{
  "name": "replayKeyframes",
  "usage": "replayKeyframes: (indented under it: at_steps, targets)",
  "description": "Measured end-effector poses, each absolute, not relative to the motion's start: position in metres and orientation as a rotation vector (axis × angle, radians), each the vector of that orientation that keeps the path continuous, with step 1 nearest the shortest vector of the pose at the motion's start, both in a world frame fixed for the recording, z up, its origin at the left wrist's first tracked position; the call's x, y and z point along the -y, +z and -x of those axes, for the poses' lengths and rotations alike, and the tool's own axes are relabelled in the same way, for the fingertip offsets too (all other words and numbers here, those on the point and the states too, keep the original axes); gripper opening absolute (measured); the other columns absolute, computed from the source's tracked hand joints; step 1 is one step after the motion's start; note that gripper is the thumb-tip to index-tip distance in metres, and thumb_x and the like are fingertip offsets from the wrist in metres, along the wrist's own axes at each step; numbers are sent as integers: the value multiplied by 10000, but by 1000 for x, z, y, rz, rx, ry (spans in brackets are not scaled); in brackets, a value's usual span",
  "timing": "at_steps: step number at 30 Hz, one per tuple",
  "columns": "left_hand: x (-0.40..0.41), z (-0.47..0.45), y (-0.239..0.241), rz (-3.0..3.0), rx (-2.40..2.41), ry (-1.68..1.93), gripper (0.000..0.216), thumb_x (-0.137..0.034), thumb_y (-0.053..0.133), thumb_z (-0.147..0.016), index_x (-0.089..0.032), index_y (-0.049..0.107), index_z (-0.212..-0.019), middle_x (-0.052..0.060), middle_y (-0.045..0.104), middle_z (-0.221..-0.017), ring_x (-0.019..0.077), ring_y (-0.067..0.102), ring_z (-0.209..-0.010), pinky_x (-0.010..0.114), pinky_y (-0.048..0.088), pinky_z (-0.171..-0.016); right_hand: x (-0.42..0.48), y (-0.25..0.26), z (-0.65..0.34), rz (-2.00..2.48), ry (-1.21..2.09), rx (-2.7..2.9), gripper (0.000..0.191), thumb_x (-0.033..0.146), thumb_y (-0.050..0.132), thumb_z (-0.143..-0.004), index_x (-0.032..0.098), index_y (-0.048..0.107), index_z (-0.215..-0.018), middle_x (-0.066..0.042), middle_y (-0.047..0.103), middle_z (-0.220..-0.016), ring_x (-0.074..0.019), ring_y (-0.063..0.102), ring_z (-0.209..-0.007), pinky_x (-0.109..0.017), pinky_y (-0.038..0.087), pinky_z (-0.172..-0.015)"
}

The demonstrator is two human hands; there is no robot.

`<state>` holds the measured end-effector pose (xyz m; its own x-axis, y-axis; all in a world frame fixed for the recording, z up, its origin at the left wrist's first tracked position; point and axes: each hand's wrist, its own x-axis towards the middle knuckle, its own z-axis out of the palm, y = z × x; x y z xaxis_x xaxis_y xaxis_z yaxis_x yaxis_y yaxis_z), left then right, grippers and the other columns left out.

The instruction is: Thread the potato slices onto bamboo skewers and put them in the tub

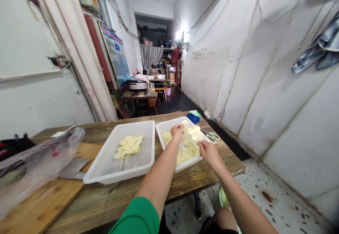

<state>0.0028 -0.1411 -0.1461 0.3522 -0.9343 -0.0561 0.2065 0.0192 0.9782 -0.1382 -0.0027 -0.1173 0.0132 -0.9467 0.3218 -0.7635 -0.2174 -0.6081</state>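
Note:
Over the right white tray [159, 131], which holds many thin pale-yellow slices [187, 153] that look like potato, both my hands work close together. My left hand [177, 131] is closed in a pinch at the edge of a potato slice [185, 124]. My right hand [209, 153] pinches the near end of a short row of slices [194, 130]; the skewer in its fingers is mostly hidden. In the left white tray [106, 168] lies a pile of skewered potato slices [129, 145], their thin sticks pointing toward me.
Scissors [212, 136] with pale green handles and a blue cloth [193, 118] lie beyond the right tray. On the left are a cutting board [66, 195], a cleaver [74, 167] and a plastic bag [50, 167]. Farther back, a person [153, 71] sits at another table.

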Motion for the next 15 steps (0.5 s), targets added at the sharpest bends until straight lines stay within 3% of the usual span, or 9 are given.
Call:
replayKeyframes:
  at_steps: [6, 15]
  targets:
    - [142, 0, -138, -983, 450, -1257, 198, -271, 704, -717, -166, 638, -871, 29, 630, -756, 83, 557, -557, 233, 466, -565, -19, -119, 145, 2140, -776, -1864, 304, 243, 419, -883, 177, 702, -795, -69, 712, -756, -182, 622, -695, -237, 334, -610]
    - [139, -2, -137, -1058, 800, -935, 197, -295, 663, -722, -149, 690, -850, 30, 640, -730, 109, 546, -593, 208, 426, -528, -16, -118, 144, 2151, -732, -1902, 300, 234, 427, -893, 181, 700, -780, -66, 716, -751, -170, 623, -687, -231, 324, -603]
